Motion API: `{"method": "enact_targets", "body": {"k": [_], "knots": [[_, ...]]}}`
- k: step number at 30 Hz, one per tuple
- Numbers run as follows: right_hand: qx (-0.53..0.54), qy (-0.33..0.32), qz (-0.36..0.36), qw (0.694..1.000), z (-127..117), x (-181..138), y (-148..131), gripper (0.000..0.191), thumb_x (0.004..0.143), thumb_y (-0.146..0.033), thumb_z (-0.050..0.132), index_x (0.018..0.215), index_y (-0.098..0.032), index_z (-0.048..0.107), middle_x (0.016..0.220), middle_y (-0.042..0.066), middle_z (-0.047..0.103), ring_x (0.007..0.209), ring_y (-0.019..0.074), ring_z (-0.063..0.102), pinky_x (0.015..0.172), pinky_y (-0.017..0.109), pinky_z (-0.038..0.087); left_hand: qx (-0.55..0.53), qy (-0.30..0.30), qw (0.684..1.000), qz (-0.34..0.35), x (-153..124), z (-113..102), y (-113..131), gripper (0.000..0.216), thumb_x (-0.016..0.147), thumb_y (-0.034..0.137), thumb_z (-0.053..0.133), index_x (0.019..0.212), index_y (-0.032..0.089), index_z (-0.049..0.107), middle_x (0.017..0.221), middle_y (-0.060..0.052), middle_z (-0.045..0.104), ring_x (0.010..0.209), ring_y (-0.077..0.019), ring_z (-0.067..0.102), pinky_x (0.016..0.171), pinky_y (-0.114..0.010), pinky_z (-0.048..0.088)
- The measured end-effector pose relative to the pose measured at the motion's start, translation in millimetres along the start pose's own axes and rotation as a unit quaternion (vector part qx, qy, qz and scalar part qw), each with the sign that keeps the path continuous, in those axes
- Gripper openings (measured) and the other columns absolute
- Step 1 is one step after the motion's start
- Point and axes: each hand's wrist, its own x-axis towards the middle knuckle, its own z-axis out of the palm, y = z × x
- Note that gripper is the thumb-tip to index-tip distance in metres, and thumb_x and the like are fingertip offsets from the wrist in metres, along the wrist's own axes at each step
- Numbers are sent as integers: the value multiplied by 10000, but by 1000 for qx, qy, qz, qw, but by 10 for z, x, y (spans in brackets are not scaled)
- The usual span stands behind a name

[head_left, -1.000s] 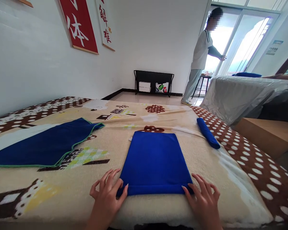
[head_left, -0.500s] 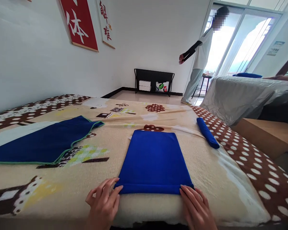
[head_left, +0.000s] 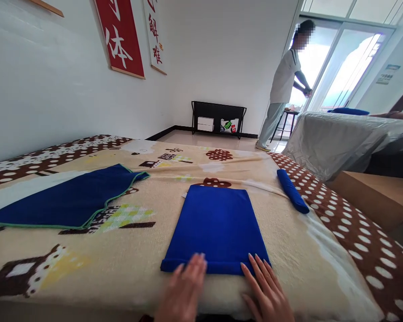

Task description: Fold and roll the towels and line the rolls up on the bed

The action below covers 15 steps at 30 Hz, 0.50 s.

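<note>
Touching the blue cloth (head_left: 218, 223): right hand (head_left: 267, 290) and, seemingly, blurred left hand (head_left: 184, 290)

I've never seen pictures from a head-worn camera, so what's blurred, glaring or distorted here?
In the head view, the left hand is blurred while the right hand is sharper; the window glares, washed out nearly white; the red scroll leans, perhaps from lens distortion.

We see a royal-blue cloth (head_left: 218, 223) on a cream blanket (head_left: 121, 255) bordered in white-dotted brown; left of the cloth, navy fabric (head_left: 67, 197) edged in green.
</note>
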Motion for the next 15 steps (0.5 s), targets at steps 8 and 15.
{"method": "enact_targets", "body": {"k": [8,15], "knots": [[37,45,45,997,53,255,-273,541,931,-301,546,1438,-123,484,1430,146,542,1316,296,532,1007,415,530,-39,36,998,32,41,308,263,467,885,223,498,1334,130,588,1404,-63,599,1324,-207,525,1107,-333,412],[93,-2,-68,993,186,608,-580,601,1005,-421,375,1470,-43,407,1490,88,472,1404,236,428,1077,376,481,-48,32,998,39,0,237,175,459,871,196,451,1292,101,609,1336,-88,648,1290,-210,558,1070,-344,440]]}}
